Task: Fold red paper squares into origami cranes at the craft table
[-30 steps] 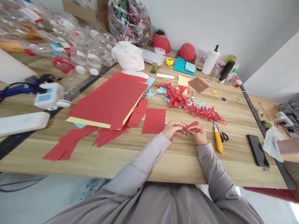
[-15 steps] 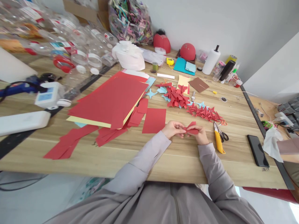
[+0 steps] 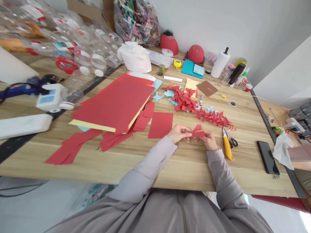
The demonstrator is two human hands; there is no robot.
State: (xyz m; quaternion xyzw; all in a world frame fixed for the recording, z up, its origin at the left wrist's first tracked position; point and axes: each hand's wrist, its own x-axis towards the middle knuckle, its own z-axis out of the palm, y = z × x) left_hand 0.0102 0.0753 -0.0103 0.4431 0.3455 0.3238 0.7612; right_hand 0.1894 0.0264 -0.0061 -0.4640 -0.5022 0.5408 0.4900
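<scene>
Between my two hands is a small folded piece of red paper (image 3: 197, 128), with pointed flaps sticking up and to the right. My left hand (image 3: 180, 133) pinches its left end between thumb and fingers. On the other side, my right hand (image 3: 208, 139) is closed on its lower right part. A flat red paper square (image 3: 160, 125) lies just left of my left hand. Beyond the hands are a pile of red folded paper stars (image 3: 184, 101) and a row of red stars (image 3: 213, 117), with light blue ones among them.
Right of my hands lie scissors (image 3: 233, 142), a yellow-handled cutter (image 3: 227, 148) and a black phone (image 3: 268, 157). Large red sheets (image 3: 116, 102) and red strips (image 3: 73, 147) cover the left side. Plastic bottles (image 3: 82, 58) crowd the far left. A person's sleeve (image 3: 300, 153) shows at the right edge.
My right fingers have shifted slightly left along the red paper, and its flaps now stand at a different angle. My left hand keeps its pinch almost in place.
</scene>
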